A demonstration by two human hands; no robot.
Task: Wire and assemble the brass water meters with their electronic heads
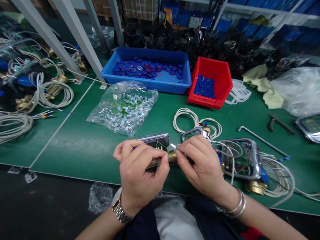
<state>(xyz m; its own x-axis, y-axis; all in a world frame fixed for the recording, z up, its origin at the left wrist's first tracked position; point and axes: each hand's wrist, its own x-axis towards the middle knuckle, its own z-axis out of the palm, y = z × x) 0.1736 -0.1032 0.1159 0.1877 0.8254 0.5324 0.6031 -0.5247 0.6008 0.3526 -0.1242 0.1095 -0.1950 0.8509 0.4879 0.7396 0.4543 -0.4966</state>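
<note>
My left hand [143,173] is closed in a pinch at the front of the table, with a thin green wire [162,145] between thumb and forefinger. A small clear wire seal [173,146] sits at the fingertips of my right hand [201,165], which is closed on it. The green wire loops up to a grey-framed meter [157,138] that stands behind my hands. Part of its brass body [172,157] shows below the seal; the rest is covered by my fingers. Close to my right hand stand another meter [195,133] and an open-faced meter [242,159] with circuitry showing.
Behind lie a clear bag [123,108] of seals, a blue bin [148,84] of round caps and a red bin [226,79] of small blue parts. To the right are a metal rod [264,141], pliers [280,124] and coiled cables [280,173]. Cabled meters [21,86] crowd the left.
</note>
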